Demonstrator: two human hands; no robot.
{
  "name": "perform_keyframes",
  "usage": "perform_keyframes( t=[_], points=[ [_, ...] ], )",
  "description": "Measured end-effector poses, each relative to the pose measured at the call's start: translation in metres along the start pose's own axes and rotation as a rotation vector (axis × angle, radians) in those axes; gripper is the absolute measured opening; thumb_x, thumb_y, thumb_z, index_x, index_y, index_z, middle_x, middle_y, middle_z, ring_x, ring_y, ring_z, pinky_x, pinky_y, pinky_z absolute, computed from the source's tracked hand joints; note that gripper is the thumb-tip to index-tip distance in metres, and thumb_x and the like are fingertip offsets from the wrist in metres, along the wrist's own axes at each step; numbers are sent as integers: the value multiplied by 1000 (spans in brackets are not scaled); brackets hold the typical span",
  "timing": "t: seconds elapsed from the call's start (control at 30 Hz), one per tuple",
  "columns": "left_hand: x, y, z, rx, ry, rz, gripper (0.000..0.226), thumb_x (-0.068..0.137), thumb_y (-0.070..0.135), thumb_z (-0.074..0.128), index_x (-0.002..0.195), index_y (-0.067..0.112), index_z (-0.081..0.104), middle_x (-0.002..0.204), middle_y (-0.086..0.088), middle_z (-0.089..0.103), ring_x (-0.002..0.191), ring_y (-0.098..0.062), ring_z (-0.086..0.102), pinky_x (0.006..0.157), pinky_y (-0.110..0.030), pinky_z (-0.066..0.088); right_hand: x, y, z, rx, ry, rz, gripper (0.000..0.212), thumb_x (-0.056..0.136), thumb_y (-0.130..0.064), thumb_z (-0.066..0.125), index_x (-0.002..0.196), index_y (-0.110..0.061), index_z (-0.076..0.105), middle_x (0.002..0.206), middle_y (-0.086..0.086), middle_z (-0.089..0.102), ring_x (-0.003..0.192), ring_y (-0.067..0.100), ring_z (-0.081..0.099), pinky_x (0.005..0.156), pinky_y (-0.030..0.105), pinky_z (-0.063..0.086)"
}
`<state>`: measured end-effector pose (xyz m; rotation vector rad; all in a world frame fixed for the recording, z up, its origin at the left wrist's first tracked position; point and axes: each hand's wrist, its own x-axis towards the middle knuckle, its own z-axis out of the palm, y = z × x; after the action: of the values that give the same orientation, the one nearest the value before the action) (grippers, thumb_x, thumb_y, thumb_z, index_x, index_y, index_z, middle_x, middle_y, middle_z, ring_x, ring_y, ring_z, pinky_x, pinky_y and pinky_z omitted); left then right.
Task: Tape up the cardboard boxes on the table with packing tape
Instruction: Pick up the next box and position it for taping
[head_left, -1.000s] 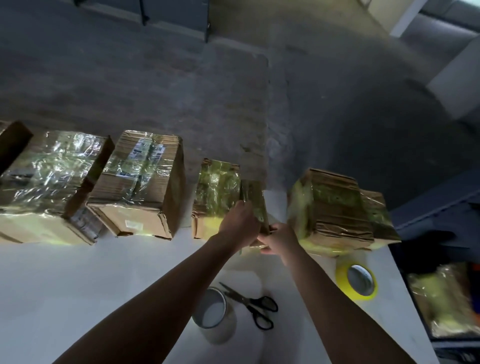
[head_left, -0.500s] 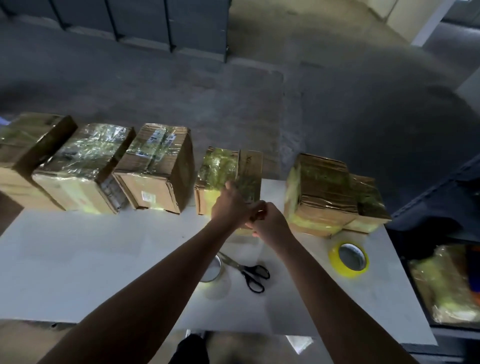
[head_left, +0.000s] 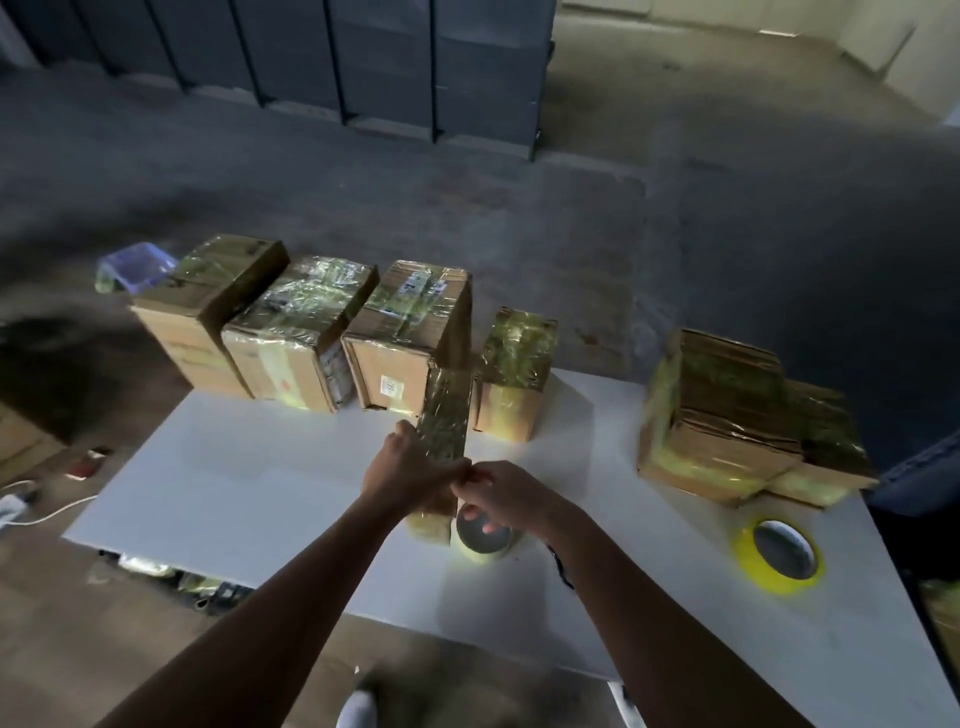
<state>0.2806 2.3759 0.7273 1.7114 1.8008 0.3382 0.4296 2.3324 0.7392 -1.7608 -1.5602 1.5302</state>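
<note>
A narrow cardboard box (head_left: 442, 415), wrapped in shiny tape, is held tilted above the white table (head_left: 260, 467). My left hand (head_left: 402, 467) grips its left side. My right hand (head_left: 501, 493) pinches its right edge. Just below the hands lies a clear tape roll (head_left: 485, 538). A yellow tape roll (head_left: 779, 556) lies at the right. Along the far edge stand three taped boxes (head_left: 296, 332), a small taped box (head_left: 514, 364), and a taped pair of boxes (head_left: 727, 410) at the right.
Scissors (head_left: 563, 571) peek out from under my right forearm. A clear plastic tub (head_left: 135, 265) sits beyond the leftmost box. Cables and a plug (head_left: 21, 504) lie on the floor at the left. Dark cabinets (head_left: 389, 62) line the far wall.
The narrow box has come away from the small taped box and moved toward me, lifted in both hands. The camera has pulled back and tilted up.
</note>
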Motion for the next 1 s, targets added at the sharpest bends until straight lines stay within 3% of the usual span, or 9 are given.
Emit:
perform_keyframes(
  t=[0.13, 0.2, 0.3, 0.43, 0.57, 0.67, 0.8, 0.93, 1.0],
  points=[
    [10, -27, 13, 16, -82, -18, 89, 62, 67, 76, 119, 10, 40, 104, -6, 55, 85, -19, 58, 59, -30, 51, 17, 8, 19, -56, -31, 106, 21, 92, -34, 56, 97, -15, 63, 82, 1, 66, 65, 5, 62, 58, 22, 50],
    [15, -41, 19, 23, -127, -18, 94, 60, 70, 76, 122, 9, 40, 104, -5, 55, 84, -17, 58, 58, -27, 50, 27, 12, 27, -88, -47, 155, 18, 89, -36, 56, 87, -19, 60, 71, -1, 58, 56, 8, 53, 55, 22, 43],
    [21, -58, 27, -2, -192, -17, 101, 57, 70, 77, 126, 8, 38, 107, -6, 56, 83, -16, 56, 56, -24, 45, 39, 19, 38, -200, -52, 203, 26, 89, -36, 53, 89, -11, 61, 74, 5, 59, 65, 18, 55, 60, 29, 43],
    [28, -72, 28, -69, -255, -50, 105, 50, 73, 79, 123, 11, 36, 104, -4, 53, 83, -15, 54, 56, -24, 44, 50, 28, 49, -198, -18, 261, 24, 93, -37, 52, 89, -15, 60, 79, 3, 62, 68, 18, 60, 57, 25, 48],
    [39, -82, 23, -88, -274, -33, 79, 61, 67, 77, 109, 12, 46, 98, -4, 59, 84, -20, 60, 66, -35, 56, 56, 28, 54, -70, 47, 259, 16, 88, -40, 61, 90, -25, 62, 84, -1, 72, 73, 12, 70, 63, 28, 57],
    [46, -98, 17, -352, -451, -69, 44, 77, 52, 73, 97, 16, 59, 94, -6, 67, 86, -21, 66, 77, -36, 59, 64, 28, 62, -147, 112, 260, 23, 91, -38, 58, 103, -20, 61, 92, 0, 71, 80, 15, 70, 79, 37, 59],
    [47, -121, 14, -525, -520, -196, 40, 89, 43, 62, 110, 9, 60, 105, -10, 65, 98, -25, 63, 87, -41, 55, 71, 31, 76, -276, 185, 287, 38, 90, -38, 60, 120, -16, 57, 104, 2, 66, 90, 18, 64, 77, 32, 53],
    [46, -132, 12, -639, -477, -238, 36, 95, 40, 53, 108, 7, 61, 104, -9, 64, 98, -24, 60, 72, -32, 49, 74, 36, 87, -283, 278, 277, 47, 90, -27, 62, 132, -11, 48, 120, 10, 60, 107, 23, 58, 89, 34, 51],
    [45, -136, 13, -652, -443, -214, 31, 97, 36, 49, 97, 8, 64, 91, -5, 65, 86, -19, 61, 62, -24, 47, 75, 37, 89, -280, 323, 283, 45, 91, -24, 61, 131, -9, 48, 117, 10, 60, 104, 22, 58, 84, 31, 50]
  ],
)
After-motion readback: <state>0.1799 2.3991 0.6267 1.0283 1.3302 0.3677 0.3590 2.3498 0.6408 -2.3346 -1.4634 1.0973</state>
